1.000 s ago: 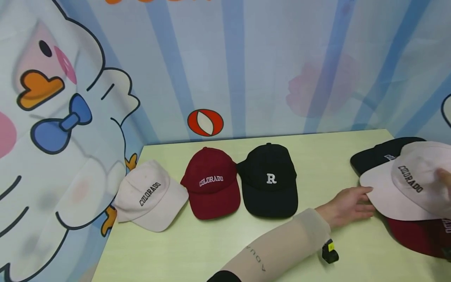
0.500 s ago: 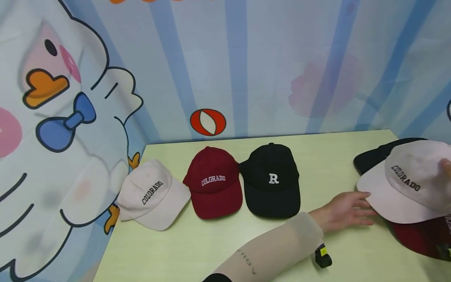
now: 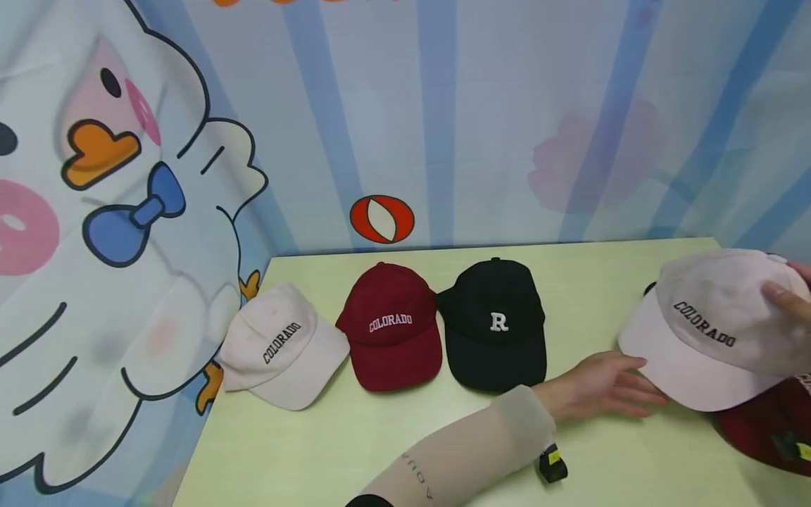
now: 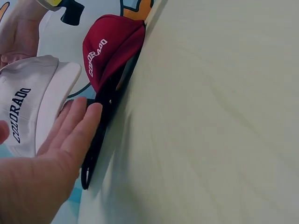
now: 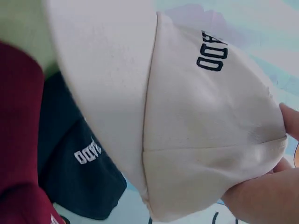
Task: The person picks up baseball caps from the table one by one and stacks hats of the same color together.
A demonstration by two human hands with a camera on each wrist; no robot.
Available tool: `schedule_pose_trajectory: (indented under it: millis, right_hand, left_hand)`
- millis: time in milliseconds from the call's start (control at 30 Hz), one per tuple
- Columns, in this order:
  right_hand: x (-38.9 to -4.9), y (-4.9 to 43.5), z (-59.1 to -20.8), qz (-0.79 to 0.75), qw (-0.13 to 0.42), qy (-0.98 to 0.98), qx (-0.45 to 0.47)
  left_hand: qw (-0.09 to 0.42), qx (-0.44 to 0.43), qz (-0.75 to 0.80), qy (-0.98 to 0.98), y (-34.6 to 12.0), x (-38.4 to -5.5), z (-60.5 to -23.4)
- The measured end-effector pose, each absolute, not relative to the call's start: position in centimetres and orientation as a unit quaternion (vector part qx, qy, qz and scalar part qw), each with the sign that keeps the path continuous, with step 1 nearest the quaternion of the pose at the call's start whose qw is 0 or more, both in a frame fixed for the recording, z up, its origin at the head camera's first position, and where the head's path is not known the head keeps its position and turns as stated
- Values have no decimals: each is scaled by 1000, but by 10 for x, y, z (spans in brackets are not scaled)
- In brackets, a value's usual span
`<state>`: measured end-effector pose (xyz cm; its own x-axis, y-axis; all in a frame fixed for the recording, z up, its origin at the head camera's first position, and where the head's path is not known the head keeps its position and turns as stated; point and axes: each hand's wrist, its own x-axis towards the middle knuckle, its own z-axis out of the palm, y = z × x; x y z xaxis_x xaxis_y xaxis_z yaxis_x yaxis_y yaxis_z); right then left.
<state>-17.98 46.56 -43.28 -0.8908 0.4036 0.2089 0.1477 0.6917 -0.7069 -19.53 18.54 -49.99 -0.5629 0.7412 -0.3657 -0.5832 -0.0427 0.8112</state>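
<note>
At the right of the head view, my right hand pinches the back of the crown of a white baseball cap lettered COLORADO. The right wrist view shows the thumb and fingers of that right hand at the crown's edge. My left hand reaches over from the left, fingers straight, right at the brim. Seen from the left wrist, the left fingers lie along the brim. Below the held cap are a dark red cap and a black cap, mostly hidden in the head view.
Three caps lie in a row on the pale yellow table: a white one, a dark red one and a black one with an R. Behind stands a cartoon-printed backdrop.
The white cap in my right hand has moved left and slightly toward me, covering more of the black cap. My left hand has drawn back a little left. The view has swung slightly left.
</note>
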Motion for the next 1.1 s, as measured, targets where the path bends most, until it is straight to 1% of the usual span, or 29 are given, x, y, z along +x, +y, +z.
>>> schedule_pose_trajectory:
  millis: [133,267,367,567,667,800,967,1100]
  right_hand:
    - [-176,445,-429,439,162,-873,-135]
    - [-170,426,-425,509,170,-837,-106]
    - [-166,415,-420,557,168,-811,-68]
    - [-166,398,-412,676,176,-715,-3]
    - [-167,390,-410,699,178,-693,16]
    - [-164,380,-409,704,166,-690,22]
    - [-160,371,-411,709,136,-692,20]
    - [-160,363,-413,719,128,-682,38]
  left_hand:
    - [442,91,687,569,171,-197,-495]
    - [401,84,665,624,157,-196,-486]
    - [352,94,618,696,148,-196,-478]
    - [229,186,480,826,133,-204,-457]
    - [184,223,473,832,132,-211,-444]
    - [131,241,498,823,135,-220,-430]
    - [81,271,505,815,139,-231,-423]
    - [67,297,491,816,143,-236,-424]
